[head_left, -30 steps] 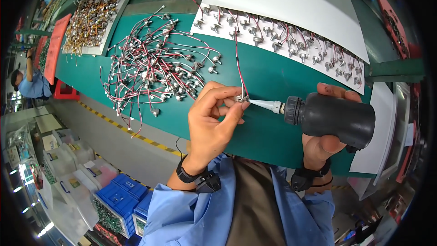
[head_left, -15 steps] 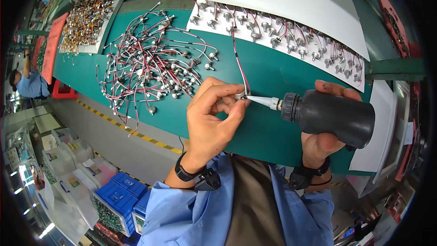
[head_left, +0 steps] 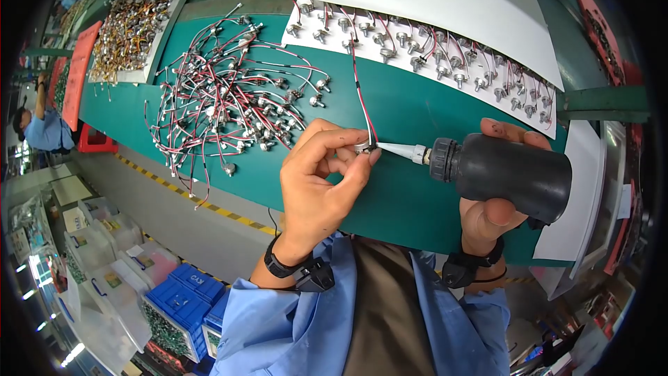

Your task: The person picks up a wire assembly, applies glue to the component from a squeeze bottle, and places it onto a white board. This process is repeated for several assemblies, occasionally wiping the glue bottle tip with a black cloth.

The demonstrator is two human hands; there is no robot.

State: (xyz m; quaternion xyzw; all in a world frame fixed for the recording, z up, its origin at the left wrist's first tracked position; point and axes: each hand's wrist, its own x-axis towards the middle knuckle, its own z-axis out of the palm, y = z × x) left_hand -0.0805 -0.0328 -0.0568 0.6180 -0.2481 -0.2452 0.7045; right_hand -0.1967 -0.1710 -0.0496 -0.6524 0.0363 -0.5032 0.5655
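Between the thumb and fingers of my left hand (head_left: pixel 316 181) is a small round metal potentiometer (head_left: pixel 362 146), partly covered by the fingertips. Its red, white and black wires (head_left: pixel 360 90) run up toward the white sheet. My right hand (head_left: pixel 490 219) is wrapped round a black squeeze bottle (head_left: pixel 515 175) lying on its side in the air. The bottle's pale conical nozzle (head_left: pixel 403 151) points left, its tip at the potentiometer's wire end; whether it touches, I cannot tell. A tangled pile of wired potentiometers (head_left: pixel 223 104) lies on the green mat (head_left: pixel 390 212) to the left.
Rows of potentiometers (head_left: pixel 415 63) stand on a white sheet (head_left: pixel 296 31) at the back, under a white board (head_left: pixel 438 7). A tray of small parts (head_left: pixel 142 17) sits far left. Blue crates (head_left: pixel 182 296) and clear bins are lower left. Another person (head_left: pixel 43 125) is at far left.
My left hand has shifted slightly left with the potentiometer. The bottle in my right hand has moved slightly left and up, its nozzle still at the wire end.
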